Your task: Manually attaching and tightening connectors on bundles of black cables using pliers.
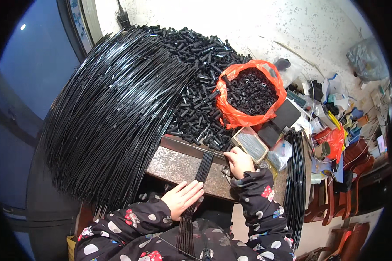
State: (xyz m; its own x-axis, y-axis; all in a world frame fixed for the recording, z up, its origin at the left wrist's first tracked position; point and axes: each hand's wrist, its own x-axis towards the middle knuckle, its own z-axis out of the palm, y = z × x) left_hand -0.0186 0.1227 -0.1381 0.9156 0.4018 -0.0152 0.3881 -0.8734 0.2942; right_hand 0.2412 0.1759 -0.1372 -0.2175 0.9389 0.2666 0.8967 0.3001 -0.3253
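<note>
My left hand (183, 200) lies flat, fingers stretched out together, over a narrow bundle of thin black rods (204, 167) that look like umbrella ribs. The bundle runs from the table's wooden ledge (185, 144) down across my lap. Farther right, my right hand (240, 162) is closed, its fingertips pinched at the edge of the black parts; what they hold, if anything, is too small to make out. Just below its fingers is a small metal tool (226, 172), partly hidden by the sleeve. A heap of short black plastic tubes (191, 108) lies beyond both hands.
A huge sheaf of black rods (113, 113) covers the left side. An orange-red plastic bag (244, 120) holds small black toothed pieces. Right of it are a clear box of thin pins (251, 145), a black box (270, 134) and another rod bundle (295, 187). Clutter stands behind.
</note>
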